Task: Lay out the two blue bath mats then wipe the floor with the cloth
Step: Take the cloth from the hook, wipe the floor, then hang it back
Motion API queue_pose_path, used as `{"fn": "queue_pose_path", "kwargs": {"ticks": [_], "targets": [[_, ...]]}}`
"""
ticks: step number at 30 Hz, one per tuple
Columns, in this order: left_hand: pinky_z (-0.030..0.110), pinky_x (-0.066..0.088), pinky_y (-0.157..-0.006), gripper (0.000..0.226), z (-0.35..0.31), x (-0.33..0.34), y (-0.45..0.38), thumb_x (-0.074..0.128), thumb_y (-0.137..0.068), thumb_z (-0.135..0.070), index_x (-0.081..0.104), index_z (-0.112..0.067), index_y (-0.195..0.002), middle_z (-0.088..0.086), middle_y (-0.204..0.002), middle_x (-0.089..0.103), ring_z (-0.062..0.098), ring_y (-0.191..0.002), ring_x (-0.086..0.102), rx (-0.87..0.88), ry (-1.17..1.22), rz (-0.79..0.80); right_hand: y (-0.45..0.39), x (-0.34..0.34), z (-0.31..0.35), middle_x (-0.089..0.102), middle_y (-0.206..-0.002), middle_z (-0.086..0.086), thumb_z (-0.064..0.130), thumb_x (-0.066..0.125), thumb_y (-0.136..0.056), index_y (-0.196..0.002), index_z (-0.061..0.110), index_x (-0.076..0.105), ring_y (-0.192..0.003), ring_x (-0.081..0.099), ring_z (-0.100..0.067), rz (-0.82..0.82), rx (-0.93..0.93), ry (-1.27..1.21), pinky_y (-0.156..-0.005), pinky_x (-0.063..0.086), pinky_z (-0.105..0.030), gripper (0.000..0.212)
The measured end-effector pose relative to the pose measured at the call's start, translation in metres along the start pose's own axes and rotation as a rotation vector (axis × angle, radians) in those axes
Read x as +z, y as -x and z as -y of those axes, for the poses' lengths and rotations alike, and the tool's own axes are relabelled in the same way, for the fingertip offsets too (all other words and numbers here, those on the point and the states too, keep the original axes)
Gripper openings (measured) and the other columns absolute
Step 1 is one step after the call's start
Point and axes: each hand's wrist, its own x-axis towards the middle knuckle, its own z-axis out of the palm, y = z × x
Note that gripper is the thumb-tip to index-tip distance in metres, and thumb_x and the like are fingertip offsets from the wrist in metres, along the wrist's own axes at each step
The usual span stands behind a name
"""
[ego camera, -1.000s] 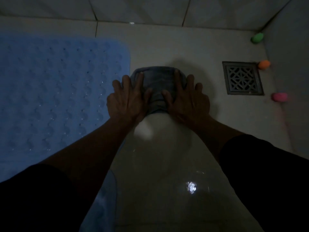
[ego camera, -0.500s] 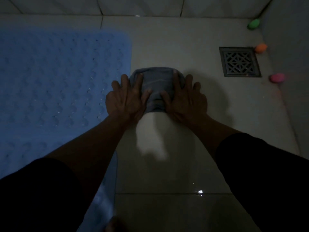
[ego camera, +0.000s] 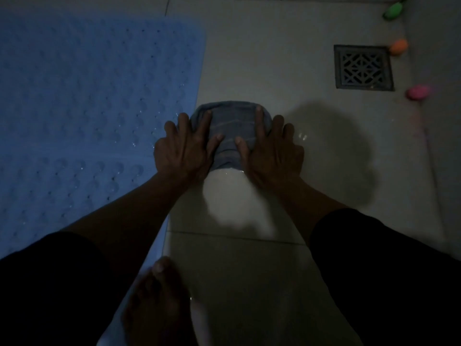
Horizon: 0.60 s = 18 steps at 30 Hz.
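Both the left hand (ego camera: 184, 151) and right hand (ego camera: 272, 153) press spread-fingered on the soft, damp-looking folded cloth (ego camera: 230, 136), best pushed flat, blue bath mat (ego camera: 94, 108) at 9 o'clock.

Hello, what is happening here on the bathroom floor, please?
A person crouches and wipes the tiled floor. The left hand and the right hand press flat on a folded grey cloth, beside a blue bath mat already laid out. A floor drain lies ahead to the right.
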Motion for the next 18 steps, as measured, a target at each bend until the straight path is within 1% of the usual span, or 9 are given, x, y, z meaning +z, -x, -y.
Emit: {"fn": "queue_pose_path", "kwargs": {"ticks": [4,9,12,15,18], "targets": [[0.04,0.034,-0.061,0.066,-0.003,-0.003,0.035,0.024,-0.097,-0.066,0.015,-0.034,-0.154,0.018,-0.129,0.041,0.04,-0.105,0.048,-0.037,-0.001,0.034,0.031,0.0,-0.002,0.035,-0.142,-0.011,0.067,0.021,-0.094,-0.157,0.027,0.002,-0.121,0.033,-0.029,-0.02,-0.028,0.024,-0.091,0.027,-0.049,0.077],[0.041,0.033,-0.063,0.067,-0.006,-0.003,0.07,0.021,-0.095,-0.069,0.004,-0.043,-0.154,0.016,-0.129,0.041,0.039,-0.104,0.048,-0.111,-0.03,0.098,0.069,-0.001,-0.003,0.043,-0.129,-0.01,0.066,0.027,-0.094,-0.156,0.024,0.013,-0.111,0.039,-0.03,-0.062,-0.052,0.03,-0.084,0.029,-0.044,0.077],[0.041,0.031,-0.068,0.067,-0.004,-0.005,0.087,0.019,-0.094,-0.07,-0.001,-0.045,-0.154,0.019,-0.125,0.045,0.038,-0.101,0.051,-0.159,-0.038,0.161,0.084,-0.004,-0.002,0.044,-0.127,-0.011,0.065,0.029,-0.094,-0.156,0.023,0.015,-0.109,0.04,-0.031,-0.033,-0.088,0.015,-0.082,0.03,-0.044,0.076],[0.041,0.03,-0.069,0.066,-0.006,-0.007,0.1,0.017,-0.095,-0.069,0.001,-0.044,-0.154,0.019,-0.124,0.046,0.038,-0.103,0.05,-0.159,-0.011,0.173,0.097,-0.004,-0.004,0.043,-0.126,-0.011,0.065,0.028,-0.094,-0.156,0.023,0.013,-0.109,0.04,-0.03,-0.023,-0.087,0.039,-0.08,0.032,-0.043,0.076],[0.04,0.03,-0.068,0.065,-0.005,-0.004,0.116,0.019,-0.096,-0.067,0.008,-0.041,-0.155,0.019,-0.122,0.048,0.038,-0.101,0.052,-0.148,-0.001,0.135,0.113,-0.001,-0.002,0.045,-0.124,-0.012,0.064,0.03,-0.095,-0.156,0.021,0.017,-0.106,0.042,-0.031,-0.032,-0.096,0.068,-0.076,0.033,-0.042,0.076]]}}
